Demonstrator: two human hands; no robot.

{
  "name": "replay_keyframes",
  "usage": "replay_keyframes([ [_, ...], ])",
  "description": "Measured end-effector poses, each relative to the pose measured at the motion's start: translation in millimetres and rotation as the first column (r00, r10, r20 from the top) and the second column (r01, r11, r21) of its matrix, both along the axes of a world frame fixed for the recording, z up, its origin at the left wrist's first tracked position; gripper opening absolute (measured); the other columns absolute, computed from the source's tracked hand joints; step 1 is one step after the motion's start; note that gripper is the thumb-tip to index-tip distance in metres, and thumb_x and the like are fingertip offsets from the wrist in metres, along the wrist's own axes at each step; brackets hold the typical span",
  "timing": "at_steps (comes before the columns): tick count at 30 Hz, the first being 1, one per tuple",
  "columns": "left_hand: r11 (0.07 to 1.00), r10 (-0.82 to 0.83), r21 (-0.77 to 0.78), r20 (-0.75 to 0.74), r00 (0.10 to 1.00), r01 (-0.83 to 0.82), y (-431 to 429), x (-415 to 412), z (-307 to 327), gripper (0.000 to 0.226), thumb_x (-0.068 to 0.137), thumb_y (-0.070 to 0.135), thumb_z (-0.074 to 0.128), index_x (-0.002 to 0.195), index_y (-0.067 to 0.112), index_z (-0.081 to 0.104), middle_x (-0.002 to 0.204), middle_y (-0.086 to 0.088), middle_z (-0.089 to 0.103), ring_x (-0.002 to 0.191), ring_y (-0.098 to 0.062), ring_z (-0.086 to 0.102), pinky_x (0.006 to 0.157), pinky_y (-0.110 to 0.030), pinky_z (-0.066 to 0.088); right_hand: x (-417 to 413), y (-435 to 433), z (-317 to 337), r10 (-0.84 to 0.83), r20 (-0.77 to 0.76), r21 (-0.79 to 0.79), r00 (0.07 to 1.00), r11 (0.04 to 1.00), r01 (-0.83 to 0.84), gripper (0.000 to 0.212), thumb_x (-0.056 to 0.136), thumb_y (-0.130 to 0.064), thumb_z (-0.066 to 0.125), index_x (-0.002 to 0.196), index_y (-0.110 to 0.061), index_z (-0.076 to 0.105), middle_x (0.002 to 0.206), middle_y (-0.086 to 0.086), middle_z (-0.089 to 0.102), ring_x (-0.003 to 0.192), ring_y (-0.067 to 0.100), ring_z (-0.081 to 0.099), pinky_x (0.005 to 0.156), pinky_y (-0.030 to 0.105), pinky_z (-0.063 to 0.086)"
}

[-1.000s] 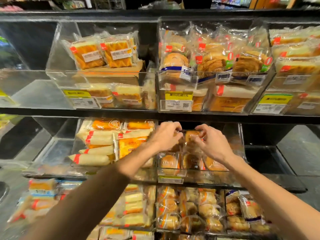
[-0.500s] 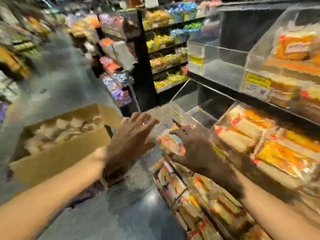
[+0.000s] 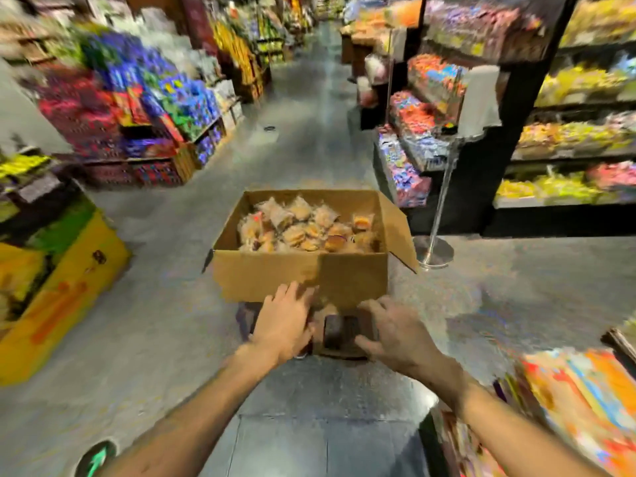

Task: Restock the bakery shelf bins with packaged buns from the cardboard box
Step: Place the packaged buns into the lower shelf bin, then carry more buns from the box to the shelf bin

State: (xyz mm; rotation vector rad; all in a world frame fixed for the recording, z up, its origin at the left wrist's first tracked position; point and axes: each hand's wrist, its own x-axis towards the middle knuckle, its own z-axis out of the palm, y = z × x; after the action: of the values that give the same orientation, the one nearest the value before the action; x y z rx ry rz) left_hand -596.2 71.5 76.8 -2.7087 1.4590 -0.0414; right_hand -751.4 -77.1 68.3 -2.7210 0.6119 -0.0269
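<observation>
Cardboard box (image 3: 299, 273): open-topped, standing in the aisle on a dark low support (image 3: 339, 330) that shows just under its near wall; its right flap (image 3: 395, 228) is folded outward.
Packaged buns (image 3: 303, 228): heaped loose inside the box, filling most of it and lying below its rim; each golden bun is in its own clear wrapper, though blur hides the finer detail.
Left hand (image 3: 284, 327): empty, fingers straight and slightly spread, held out in front of the box's near wall, with the fingertips over that wall's lower edge; whether they touch the cardboard cannot be told.
Right hand (image 3: 395, 335): empty too, fingers relaxed and spread, just below and in front of the box's near right corner, over the dark support.
Buns relative to the hands: beyond and above both hands, on the far side of the near wall; neither hand is over the opening yet.
Likely handling: the packs look light and soft, easy to crush, and their film is probably slippery and crinkly.
Where to take hold: probably around a bun's body with a loose, cupped grip, or by the wrapper's sealed end; several at once seems feasible if they are not squeezed.
Beside the box: a chrome stanchion (image 3: 438, 215) stands just to its right, and a yellow carton (image 3: 69, 280) sits well to its left.
Shelf bins: not identifiable in this view.
</observation>
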Motion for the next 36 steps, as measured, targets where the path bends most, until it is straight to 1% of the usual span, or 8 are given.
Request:
replay_keyframes([
  [7, 0.999, 0.040, -0.020, -0.173, 0.984, -0.044, -60, 143, -50, 0.044, 0.097, 0.033, 0.054, 0.138, 0.021, 0.041, 0.134, -0.007, 0.048, 0.116, -0.026, 0.048, 0.093, -0.040, 0.046, 150, -37, -33, -0.117, -0.100, 0.138, 0.988, 0.982, 0.130, 0.057, 0.093, -0.044, 0.058, 0.143, -0.023, 0.041, 0.133, 0.001, 0.052, 0.119, 0.019, 0.051, 0.096, 0.036, 0.045],
  [13, 0.996, 0.088, 0.033, -0.280, 0.956, -0.082, -120, 231, -84, 0.048, 0.097, 0.021, 0.058, 0.142, 0.018, 0.041, 0.138, -0.010, 0.049, 0.126, -0.028, 0.046, 0.102, -0.044, 0.044, 232, -94, -62, -0.188, -0.168, 0.182, 0.968, 0.959, 0.218, 0.055, 0.093, -0.039, 0.061, 0.142, -0.018, 0.046, 0.137, 0.006, 0.053, 0.123, 0.023, 0.052, 0.098, 0.036, 0.044],
  [17, 0.989, 0.137, -0.004, -0.355, 0.925, -0.148, -151, 285, -107, 0.032, 0.101, 0.029, 0.051, 0.130, 0.017, 0.052, 0.128, -0.009, 0.056, 0.113, -0.027, 0.056, 0.095, -0.041, 0.049, 286, -139, -88, -0.186, -0.194, 0.227, 0.963, 0.947, 0.228, 0.047, 0.097, -0.038, 0.057, 0.138, -0.017, 0.051, 0.135, 0.003, 0.056, 0.120, 0.021, 0.054, 0.100, 0.037, 0.047],
  [24, 0.936, 0.352, 0.194, -0.475, 0.806, -0.294, -211, 377, -169, 0.034, 0.099, 0.036, 0.053, 0.130, 0.022, 0.053, 0.128, -0.009, 0.060, 0.116, -0.029, 0.056, 0.096, -0.041, 0.048, 383, -236, -165, -0.094, -0.339, 0.279, 0.936, 0.940, 0.195, 0.034, 0.098, -0.032, 0.057, 0.129, -0.017, 0.054, 0.130, 0.004, 0.056, 0.112, 0.020, 0.055, 0.093, 0.037, 0.049],
  [27, 0.932, 0.353, 0.265, -0.522, 0.777, -0.246, -239, 397, -196, 0.044, 0.098, 0.034, 0.056, 0.139, 0.022, 0.046, 0.140, -0.009, 0.048, 0.126, -0.029, 0.049, 0.103, -0.042, 0.044, 407, -269, -205, -0.042, -0.498, 0.276, 0.866, 0.939, 0.204, 0.054, 0.093, -0.038, 0.063, 0.139, -0.017, 0.044, 0.146, 0.008, 0.045, 0.129, 0.027, 0.048, 0.101, 0.041, 0.046],
  [30, 0.912, 0.245, 0.410, -0.491, 0.836, -0.027, -261, 411, -220, 0.075, 0.091, 0.039, 0.064, 0.153, 0.024, 0.024, 0.161, -0.009, 0.019, 0.146, -0.031, 0.023, 0.115, -0.046, 0.031, 419, -293, -235, 0.098, -0.632, 0.274, 0.769, 0.956, 0.104, 0.090, 0.081, -0.055, 0.072, 0.152, -0.022, 0.026, 0.163, 0.012, 0.014, 0.149, 0.034, 0.016, 0.117, 0.047, 0.030],
  [33, 0.805, 0.087, 0.552, -0.473, 0.877, 0.218, -276, 420, -239, 0.099, 0.088, 0.043, 0.068, 0.158, 0.025, 0.001, 0.166, -0.009, -0.005, 0.152, -0.032, 0.000, 0.121, -0.047, 0.014, 426, -302, -254, 0.233, -0.659, 0.301, 0.715, 0.953, -0.032, 0.113, 0.070, -0.067, 0.075, 0.156, -0.028, 0.014, 0.165, 0.011, -0.014, 0.151, 0.035, -0.013, 0.122, 0.054, 0.008],
  [36, 0.716, -0.018, 0.614, -0.460, 0.888, 0.332, -284, 427, -256, 0.116, 0.082, 0.058, 0.069, 0.157, 0.026, -0.013, 0.166, -0.011, -0.007, 0.152, -0.034, 0.001, 0.120, -0.049, 0.015, 437, -301, -269, 0.285, -0.657, 0.320, 0.698, 0.944, -0.084, 0.126, 0.065, -0.072, 0.076, 0.158, -0.027, 0.004, 0.161, 0.012, -0.028, 0.149, 0.037, -0.022, 0.120, 0.058, -0.001],
])
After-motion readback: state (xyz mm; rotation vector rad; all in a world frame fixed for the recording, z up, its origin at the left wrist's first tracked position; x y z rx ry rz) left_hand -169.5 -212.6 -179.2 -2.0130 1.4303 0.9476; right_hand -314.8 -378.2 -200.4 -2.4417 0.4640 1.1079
